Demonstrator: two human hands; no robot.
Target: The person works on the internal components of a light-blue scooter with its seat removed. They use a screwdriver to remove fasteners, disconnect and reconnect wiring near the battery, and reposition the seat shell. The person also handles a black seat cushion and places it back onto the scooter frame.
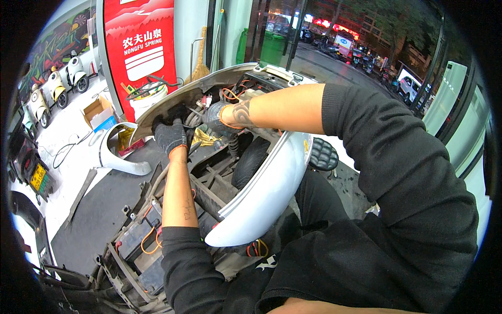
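A partly stripped scooter point(209, 183) lies in front of me, its metal frame and wheel point(251, 162) exposed. My left hand point(171, 136), in a dark grey knit glove with an orange cuff, has its fingers curled at the inner side of the pale curved body panel point(145, 119). Gloved the same way, my right hand point(215, 118) reaches in among wires and parts, fingers bent. What either hand grips is hidden. A yellow cloth-like piece point(205, 138) sits just below the hands. The near white side panel point(264, 193) runs beneath my right arm.
A detached white fairing point(112, 159) rests on the dark mat point(94, 209) at left. Behind it are a cardboard box point(98, 112) and a white bucket of tools point(149, 99). Batteries point(149, 261) with orange wires fill the near frame. A black padded seat point(323, 155) is at right.
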